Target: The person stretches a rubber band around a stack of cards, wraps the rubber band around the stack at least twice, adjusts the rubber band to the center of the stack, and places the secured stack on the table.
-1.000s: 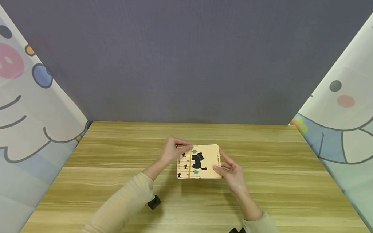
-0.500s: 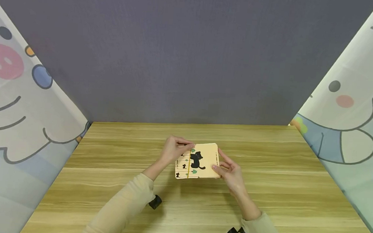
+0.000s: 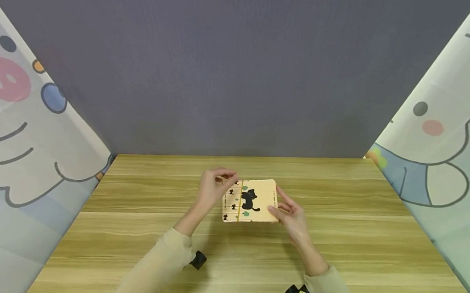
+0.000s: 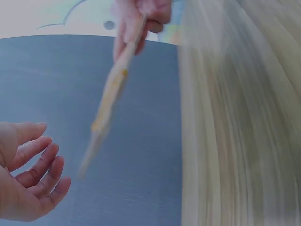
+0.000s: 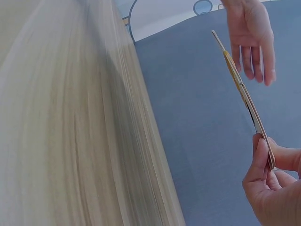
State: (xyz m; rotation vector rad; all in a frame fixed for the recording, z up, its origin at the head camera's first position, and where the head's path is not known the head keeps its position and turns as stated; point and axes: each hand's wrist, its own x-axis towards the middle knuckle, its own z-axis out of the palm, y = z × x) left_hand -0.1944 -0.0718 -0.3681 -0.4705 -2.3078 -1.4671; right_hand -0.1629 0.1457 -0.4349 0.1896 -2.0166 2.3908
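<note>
Head view: right hand (image 3: 293, 222) pinches card (image 3: 251, 200) at right end; left hand (image 3: 212, 186), released, beside left end. Steady pinch advisable.

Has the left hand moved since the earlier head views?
Yes. Judged against the back edge of the table, the left hand has shifted a little to the left, its fingertips now closer to that edge.
</note>
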